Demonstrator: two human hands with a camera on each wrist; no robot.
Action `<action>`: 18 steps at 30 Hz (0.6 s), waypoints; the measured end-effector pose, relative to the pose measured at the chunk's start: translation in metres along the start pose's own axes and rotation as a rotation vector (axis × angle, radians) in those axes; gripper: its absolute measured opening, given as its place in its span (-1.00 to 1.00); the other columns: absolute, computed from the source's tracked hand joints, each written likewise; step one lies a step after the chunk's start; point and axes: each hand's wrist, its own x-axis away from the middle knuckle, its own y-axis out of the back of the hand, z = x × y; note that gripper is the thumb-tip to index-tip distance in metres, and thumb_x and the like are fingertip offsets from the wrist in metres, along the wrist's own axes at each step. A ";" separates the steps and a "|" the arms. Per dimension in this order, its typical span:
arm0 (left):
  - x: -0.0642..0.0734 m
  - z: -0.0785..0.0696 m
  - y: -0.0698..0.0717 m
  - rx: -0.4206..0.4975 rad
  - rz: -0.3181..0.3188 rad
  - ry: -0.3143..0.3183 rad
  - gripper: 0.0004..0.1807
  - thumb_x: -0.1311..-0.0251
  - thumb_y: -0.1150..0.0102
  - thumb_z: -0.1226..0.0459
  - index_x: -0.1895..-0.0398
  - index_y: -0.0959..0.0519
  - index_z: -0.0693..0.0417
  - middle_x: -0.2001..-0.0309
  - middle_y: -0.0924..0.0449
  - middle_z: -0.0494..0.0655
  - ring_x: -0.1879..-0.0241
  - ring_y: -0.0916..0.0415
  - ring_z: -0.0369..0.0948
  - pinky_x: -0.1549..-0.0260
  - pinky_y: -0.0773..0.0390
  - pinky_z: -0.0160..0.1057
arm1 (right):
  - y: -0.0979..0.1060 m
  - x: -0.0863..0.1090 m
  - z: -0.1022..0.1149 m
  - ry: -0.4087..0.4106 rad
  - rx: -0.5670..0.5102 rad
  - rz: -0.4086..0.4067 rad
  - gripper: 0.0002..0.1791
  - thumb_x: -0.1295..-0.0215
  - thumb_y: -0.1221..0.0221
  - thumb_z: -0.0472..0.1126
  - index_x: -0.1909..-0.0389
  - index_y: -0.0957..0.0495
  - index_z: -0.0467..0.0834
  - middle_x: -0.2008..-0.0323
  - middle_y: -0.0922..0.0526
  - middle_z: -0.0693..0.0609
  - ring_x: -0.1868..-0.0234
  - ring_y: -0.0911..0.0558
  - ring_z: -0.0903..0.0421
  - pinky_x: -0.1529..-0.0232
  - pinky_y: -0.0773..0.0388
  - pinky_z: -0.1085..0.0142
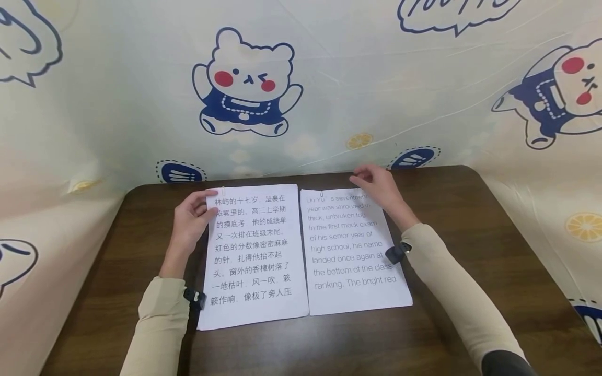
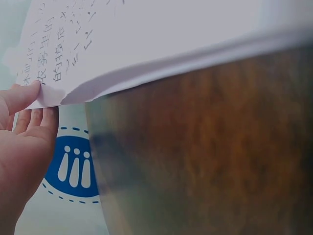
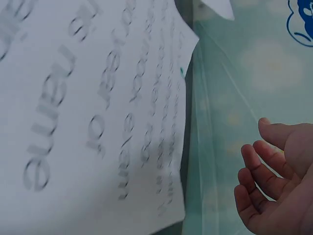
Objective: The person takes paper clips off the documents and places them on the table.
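Observation:
Two printed paper stacks lie side by side on the table. Chinese characters cover the left stack [image 1: 254,250], and English text fills the right stack [image 1: 350,263]. At the left stack's upper left corner, my left hand [image 1: 190,216] pinches the paper between thumb and fingers. The left wrist view shows the thumb [image 2: 22,98] on the printed face and fingers behind the edge. My right hand [image 1: 381,190] hovers by the right stack's upper right corner, partly covering its top line. In the right wrist view its loosely bent fingers [image 3: 261,171] hold nothing and stand apart from the paper.
Small clips sit at the top edges, one on the left stack [image 1: 223,191] and one on the right stack [image 1: 322,193]. Beneath is a dark brown wooden table [image 1: 131,250]. A pale curtain [image 1: 338,94] with cartoon bears hangs right behind its back edge.

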 end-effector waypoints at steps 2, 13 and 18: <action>0.000 0.000 0.000 0.001 -0.001 0.001 -0.51 -0.37 -0.16 0.36 -0.35 -0.46 -0.06 -0.33 -0.50 0.00 -0.07 -0.59 -0.18 0.10 -0.55 -0.62 | -0.004 -0.003 0.008 0.022 -0.010 0.004 -0.61 -0.40 -0.23 -0.04 -0.12 -0.57 -0.18 0.00 -0.67 -0.16 -0.02 -0.61 -0.07 -0.15 -0.53 0.05; 0.003 -0.003 -0.001 -0.005 0.001 0.006 -0.52 -0.36 -0.18 0.33 -0.34 -0.47 -0.07 -0.33 -0.51 -0.01 -0.08 -0.60 -0.15 0.06 -0.56 -0.59 | -0.022 -0.012 0.043 0.105 -0.039 0.022 -0.63 -0.41 -0.22 -0.05 -0.11 -0.58 -0.17 0.07 -0.69 -0.13 0.04 -0.63 -0.03 -0.10 -0.57 0.11; 0.001 -0.004 0.000 -0.026 -0.003 0.001 -0.53 -0.36 -0.18 0.32 -0.32 -0.48 -0.09 -0.32 -0.52 -0.03 -0.08 -0.61 -0.15 -0.03 -0.58 -0.50 | -0.028 -0.013 0.055 0.137 -0.037 0.025 -0.64 -0.41 -0.22 -0.07 -0.10 -0.59 -0.18 0.09 -0.69 -0.13 0.03 -0.64 -0.04 -0.09 -0.59 0.11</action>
